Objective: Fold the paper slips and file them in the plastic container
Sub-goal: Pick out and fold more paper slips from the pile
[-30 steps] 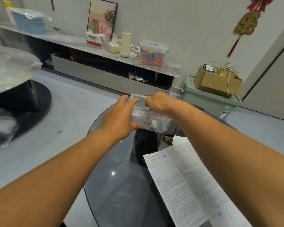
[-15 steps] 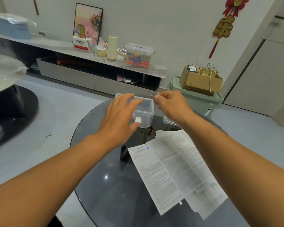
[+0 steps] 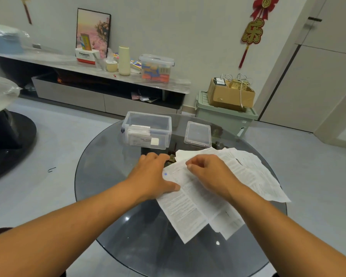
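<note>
Partly hidden top paper slip (image 3: 185, 204), right hand (image 3: 210, 174) covering it

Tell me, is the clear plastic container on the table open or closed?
Open. The container has no lid on; its lid lies beside it on the glass table.

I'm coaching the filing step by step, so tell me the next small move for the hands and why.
Probably fold the top white printed paper slip in half. It lies unfolded on the round dark glass table, the left hand rests flat on its edge and the right hand pinches its upper edge, while the open clear plastic container already holds folded slips.
</note>
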### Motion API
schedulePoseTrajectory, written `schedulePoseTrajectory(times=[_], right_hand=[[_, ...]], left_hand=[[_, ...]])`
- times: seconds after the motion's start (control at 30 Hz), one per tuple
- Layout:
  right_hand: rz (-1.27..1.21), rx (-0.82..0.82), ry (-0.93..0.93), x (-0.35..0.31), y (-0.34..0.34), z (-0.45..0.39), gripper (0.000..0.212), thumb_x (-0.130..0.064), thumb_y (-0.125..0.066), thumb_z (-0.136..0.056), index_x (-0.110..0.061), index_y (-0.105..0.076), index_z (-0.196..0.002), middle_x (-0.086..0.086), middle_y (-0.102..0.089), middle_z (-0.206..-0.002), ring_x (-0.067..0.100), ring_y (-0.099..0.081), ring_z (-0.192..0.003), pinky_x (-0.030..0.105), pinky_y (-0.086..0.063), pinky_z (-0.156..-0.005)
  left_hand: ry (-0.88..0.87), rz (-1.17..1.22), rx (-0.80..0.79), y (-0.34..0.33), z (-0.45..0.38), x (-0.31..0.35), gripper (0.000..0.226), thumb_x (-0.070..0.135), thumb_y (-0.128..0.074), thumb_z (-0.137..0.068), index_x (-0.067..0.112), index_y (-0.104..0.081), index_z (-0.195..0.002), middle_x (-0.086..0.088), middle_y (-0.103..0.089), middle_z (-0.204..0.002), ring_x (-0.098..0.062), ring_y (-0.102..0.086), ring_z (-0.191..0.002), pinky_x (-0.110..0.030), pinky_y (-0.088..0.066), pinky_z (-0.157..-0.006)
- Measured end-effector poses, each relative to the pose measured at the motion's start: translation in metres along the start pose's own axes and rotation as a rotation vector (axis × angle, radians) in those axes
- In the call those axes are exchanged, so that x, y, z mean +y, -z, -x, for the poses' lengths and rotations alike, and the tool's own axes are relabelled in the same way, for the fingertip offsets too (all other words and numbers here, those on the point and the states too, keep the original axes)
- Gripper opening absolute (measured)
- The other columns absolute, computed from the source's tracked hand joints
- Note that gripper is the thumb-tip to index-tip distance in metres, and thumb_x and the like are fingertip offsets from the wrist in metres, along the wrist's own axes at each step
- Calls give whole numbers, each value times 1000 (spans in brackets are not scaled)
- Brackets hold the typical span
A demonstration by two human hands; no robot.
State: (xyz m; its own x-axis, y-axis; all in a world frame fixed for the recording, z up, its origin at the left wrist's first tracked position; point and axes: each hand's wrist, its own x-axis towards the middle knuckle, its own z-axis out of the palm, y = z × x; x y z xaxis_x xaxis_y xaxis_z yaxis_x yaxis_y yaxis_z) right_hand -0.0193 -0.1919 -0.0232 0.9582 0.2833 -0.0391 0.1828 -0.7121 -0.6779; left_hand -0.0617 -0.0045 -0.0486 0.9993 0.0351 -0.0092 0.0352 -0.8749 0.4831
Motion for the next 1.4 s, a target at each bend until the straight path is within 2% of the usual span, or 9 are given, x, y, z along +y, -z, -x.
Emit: schedulePoseTrajectory(times=[0.13, 0.33, 0.5, 0.63, 0.73, 0.97, 1.07, 1.17, 1.4], right_hand=[[2, -64, 46, 7, -3, 25, 30, -42, -61, -101, -33, -68, -128, -19, -67, -123, -1, -61, -107, 30, -50, -104], [125, -408, 162, -1, 2, 69, 103, -69, -77, -75, -51, -16, -157, -28, -22, -159, -2, -23, -140, 39, -24, -123], [171, -483, 214, 0, 6, 88, 119, -58, -80, -80, -51, 9, -158, -44, 4, -142, -44, 20, -108, 21, 9, -114], [240, -185, 260, 32, 1, 79, 67, -38, -58, -102, -47, -20, -157, -32, -28, -152, -30, -6, -122, 20, 3, -124], [218, -89, 336, 57, 2, 69, 44, -31, -44, -105, -49, -45, -145, -37, -41, -144, -33, -18, -130, 24, 4, -127], [2, -300, 432, 63, 17, 69, 42, -42, -54, -102, -55, -51, -142, -43, -49, -140, -17, -31, -141, 18, 0, -123], [-69, -334, 353, 64, 18, 73, 40, -34, -59, -101, -53, -58, -136, -27, -60, -139, -25, -34, -132, 5, -12, -117], [-211, -218, 222, 59, 20, 73, 39, -43, -60, -95, -57, -61, -131, -35, -59, -133, -16, -50, -125, 10, -40, -101], [-285, 211, -57, 65, 16, 62, 80, -29, -78, -90, -54, -30, -150, -17, -64, -120, 10, -67, -103, 31, -61, -82]], left_hand=[[117, 164, -50, 5, 1, 9, 96, 40, -90, -71, 32, -35, -150, -2, -36, -145, -22, -51, -120, -35, -49, -95], [289, 763, 42, 22, -6, -2, 76, 4, -92, -66, 26, -59, -131, -2, -54, -125, -26, -64, -107, -44, -56, -97], [373, 1105, 49, 31, -6, 0, 54, -12, -74, -80, 14, -61, -124, -7, -57, -106, -23, -65, -86, -34, -61, -78], [391, 1282, 10, 33, -8, -4, 36, -4, -62, -93, 10, -61, -126, -16, -63, -116, -25, -69, -95, -28, -59, -68], [295, 1309, -74, 39, -11, -12, 43, -3, -44, -100, 20, -62, -132, -6, -65, -126, -27, -69, -110, -38, -61, -85], [-321, 163, -408, 45, -3, -50, 75, 40, -73, -92, 62, -28, -148, 39, -29, -153, 11, -26, -143, -26, -27, -120], [-425, 141, -381, 37, 0, -40, 67, 48, -77, -84, 52, -45, -143, 36, -37, -150, 14, -31, -140, -11, -26, -113], [-408, 355, -250, 23, 0, -30, 26, 33, -80, -83, 39, -77, -108, 21, -71, -116, 1, -64, -112, -13, -48, -94], [-81, 598, -40, -8, 5, -14, 33, 27, -80, -86, 40, -62, -110, 18, -76, -91, 0, -72, -86, -30, -61, -85]])
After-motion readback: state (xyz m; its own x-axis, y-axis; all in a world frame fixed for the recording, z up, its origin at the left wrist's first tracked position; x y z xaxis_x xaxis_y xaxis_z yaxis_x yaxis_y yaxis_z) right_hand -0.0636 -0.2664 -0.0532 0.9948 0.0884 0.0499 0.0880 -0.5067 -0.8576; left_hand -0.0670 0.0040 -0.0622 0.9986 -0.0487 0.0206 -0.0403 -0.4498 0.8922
